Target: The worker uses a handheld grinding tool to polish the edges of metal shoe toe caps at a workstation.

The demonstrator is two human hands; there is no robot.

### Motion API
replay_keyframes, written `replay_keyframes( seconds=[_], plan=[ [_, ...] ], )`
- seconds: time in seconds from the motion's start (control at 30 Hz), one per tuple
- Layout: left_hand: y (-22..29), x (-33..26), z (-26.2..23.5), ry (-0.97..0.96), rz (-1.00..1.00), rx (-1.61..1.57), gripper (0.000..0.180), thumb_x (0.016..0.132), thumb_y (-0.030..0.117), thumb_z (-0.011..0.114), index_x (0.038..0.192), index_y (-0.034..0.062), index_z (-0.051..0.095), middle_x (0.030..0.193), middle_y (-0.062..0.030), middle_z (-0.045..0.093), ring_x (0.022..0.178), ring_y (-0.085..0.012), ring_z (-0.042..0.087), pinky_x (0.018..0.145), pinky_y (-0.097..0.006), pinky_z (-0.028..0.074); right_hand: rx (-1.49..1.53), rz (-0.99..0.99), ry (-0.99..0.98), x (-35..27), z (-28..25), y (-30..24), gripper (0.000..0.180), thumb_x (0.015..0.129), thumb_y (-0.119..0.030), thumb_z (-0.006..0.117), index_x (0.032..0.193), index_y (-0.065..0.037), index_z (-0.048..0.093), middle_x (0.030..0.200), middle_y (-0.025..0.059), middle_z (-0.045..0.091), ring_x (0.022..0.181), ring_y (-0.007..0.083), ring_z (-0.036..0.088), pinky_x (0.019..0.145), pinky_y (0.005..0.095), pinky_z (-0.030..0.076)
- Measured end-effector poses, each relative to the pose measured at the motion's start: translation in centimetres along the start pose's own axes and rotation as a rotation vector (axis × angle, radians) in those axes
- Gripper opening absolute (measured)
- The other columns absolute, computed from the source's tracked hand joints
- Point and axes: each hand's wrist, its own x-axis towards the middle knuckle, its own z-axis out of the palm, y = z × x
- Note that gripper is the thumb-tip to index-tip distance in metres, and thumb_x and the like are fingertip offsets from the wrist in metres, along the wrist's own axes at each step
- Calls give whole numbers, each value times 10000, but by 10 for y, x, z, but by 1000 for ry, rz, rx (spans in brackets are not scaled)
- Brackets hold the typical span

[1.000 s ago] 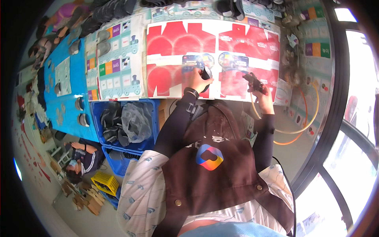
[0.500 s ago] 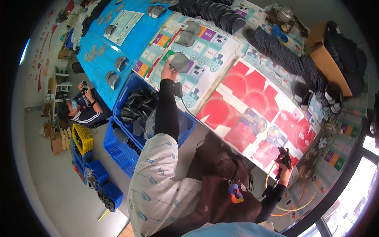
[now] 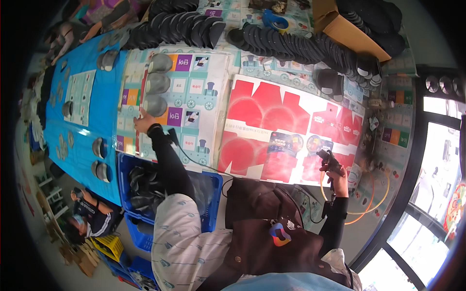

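Note:
My left hand [image 3: 143, 122] is at the near edge of a grey rounded piece [image 3: 155, 105], shaped like a cap brim. Its fingers are apart and the index finger reaches to the piece. Two similar grey pieces [image 3: 158, 83] lie beyond it in a row on the printed sheet [image 3: 187, 116]. On the right, my right hand [image 3: 338, 178] is wrapped round a black spray gun [image 3: 328, 159], held over the near right corner of a red and white printed sheet [image 3: 264, 109]. A yellow-orange hose [image 3: 374, 206] loops beside that hand.
Long rows of black half-round pieces [image 3: 281, 42] line the far side. A cardboard box [image 3: 352, 31] stands far right. Blue crates [image 3: 213, 208] sit below the table's near left edge. Grey pieces lie on the blue cover [image 3: 104, 136]; another person [image 3: 92, 213] is at lower left.
The grey piece that my left hand held now lies in line with the other two, and the fingers have loosened. The view has turned; my right hand still holds the spray gun.

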Motion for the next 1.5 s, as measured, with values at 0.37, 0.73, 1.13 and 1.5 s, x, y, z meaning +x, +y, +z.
replay_keyframes(
  seconds=[0.37,0.73,1.13,1.5],
  plan=[
    [296,-203,177,-508,900,-180,477,738,329,806,1104,60,658,1000,-148,694,972,-337,667,853,-432,530,55,70,105,-28,6,-22,468,738,39,538,1192,-9,644,966,71,735,665,43,567,515,184,381],
    [270,-214,132,-830,604,-564,253,983,218,560,1129,15,597,784,-105,744,465,-148,615,475,-277,452,82,90,173,-63,-6,-9,360,735,-12,541,1079,-13,647,925,64,728,620,43,524,533,198,431],
    [8,-292,-64,-1014,787,-116,526,784,177,749,1256,83,538,1016,-140,667,909,-342,666,820,-388,516,100,29,56,-47,5,13,465,753,64,545,1211,16,611,982,65,723,635,20,486,528,194,341],
    [-87,-380,-85,-1193,-724,-1124,410,852,-116,528,1245,-1,547,1247,-154,608,1128,-296,624,948,-429,565,56,-13,-97,-65,-18,30,420,780,25,543,1185,-27,641,962,23,730,667,19,519,550,180,363]
  ],
)
